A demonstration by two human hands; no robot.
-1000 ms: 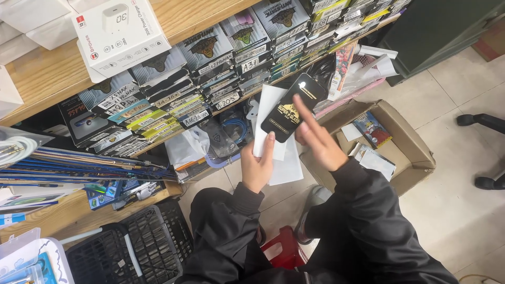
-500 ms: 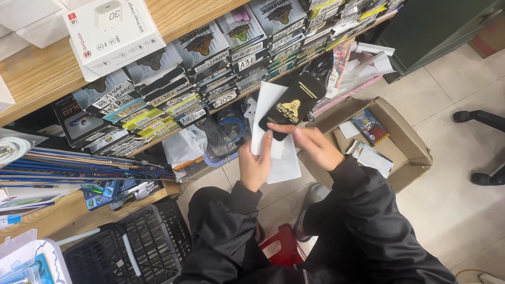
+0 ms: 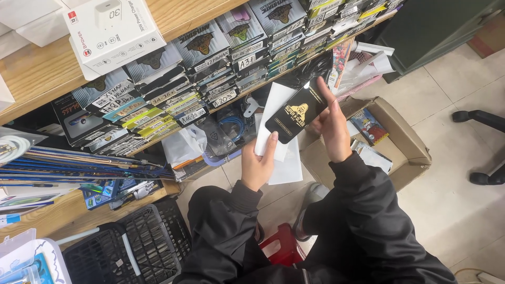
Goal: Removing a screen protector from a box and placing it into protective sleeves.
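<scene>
Right hand (image 3: 334, 129) pinches black flat packet (image 3: 296, 111) by its edge, fingers closed, held before the shelf (image 3: 221, 10). Left hand (image 3: 259, 167) grips white sleeves (image 3: 279, 138) beneath. Best to keep the packet flat, thumbs off its face, sleeves squared.

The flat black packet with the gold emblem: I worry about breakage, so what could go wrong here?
The flat black packet is pinched only at its edges by the right hand and left hand, so it could slip and fall. The white sleeves behind it sit loosely and might slide out too.
</scene>
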